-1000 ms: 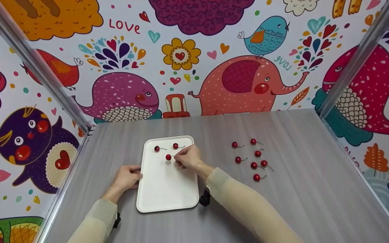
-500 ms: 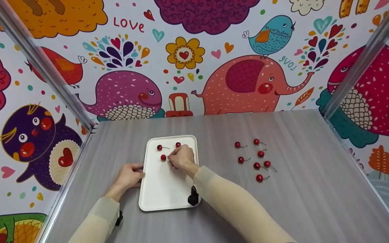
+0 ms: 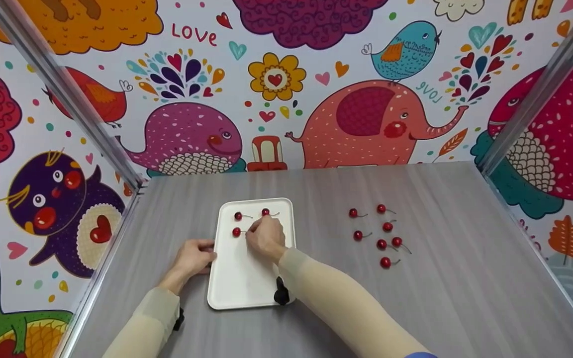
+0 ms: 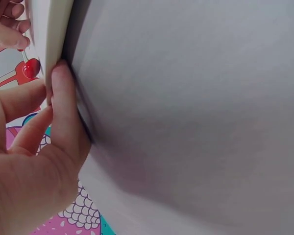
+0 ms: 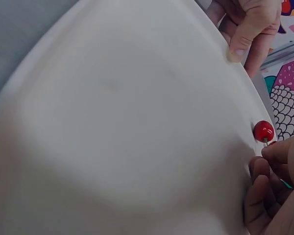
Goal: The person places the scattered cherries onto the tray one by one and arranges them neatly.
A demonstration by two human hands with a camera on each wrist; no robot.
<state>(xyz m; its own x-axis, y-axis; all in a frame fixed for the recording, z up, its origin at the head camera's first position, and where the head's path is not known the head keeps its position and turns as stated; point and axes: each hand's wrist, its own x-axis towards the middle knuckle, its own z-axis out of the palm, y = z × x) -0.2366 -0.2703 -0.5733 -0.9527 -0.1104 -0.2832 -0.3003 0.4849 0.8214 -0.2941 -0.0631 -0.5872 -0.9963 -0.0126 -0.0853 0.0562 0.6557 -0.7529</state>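
A white rectangular tray (image 3: 246, 278) lies on the table, its left rim held by my left hand (image 3: 192, 257). In the left wrist view, that hand's fingers (image 4: 63, 107) meet the tray's edge. My right hand (image 3: 266, 239) is over the tray's upper part, pinching a red cherry (image 3: 237, 232) by its stem between thumb and fingertips. The right wrist view shows this held cherry (image 5: 263, 131) low over the tray, near its far rim. Two more cherries rest at the tray's top, one at the left (image 3: 238, 216) and another (image 3: 265, 212) just beyond the right hand.
Several loose cherries with stems (image 3: 382, 244) are scattered on the grey table (image 3: 440, 278) right of the tray. Printed cartoon panels (image 3: 276, 119) stand behind and at both sides, with metal posts (image 3: 530, 94) at the corners.
My right hand has carried the pinched cherry leftward across the tray, to below the upper left cherry. The left hand stays at the tray's rim. The head view has shifted slightly.
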